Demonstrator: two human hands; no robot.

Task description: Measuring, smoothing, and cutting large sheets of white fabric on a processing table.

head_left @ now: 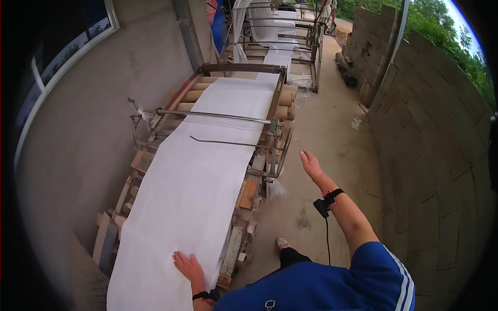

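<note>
A long white sheet lies stretched along a wooden and metal frame machine that runs away from me. My left hand rests flat on the near end of the sheet, fingers spread. My right hand is raised in the air to the right of the machine, open and holding nothing. Both wrists carry a black strap; a cable hangs from the right one.
Thin metal bars cross above the sheet. Wooden rollers line the frame further up. A grey plastered wall stands at left, a block wall at right, with a concrete path between. My foot is by the machine.
</note>
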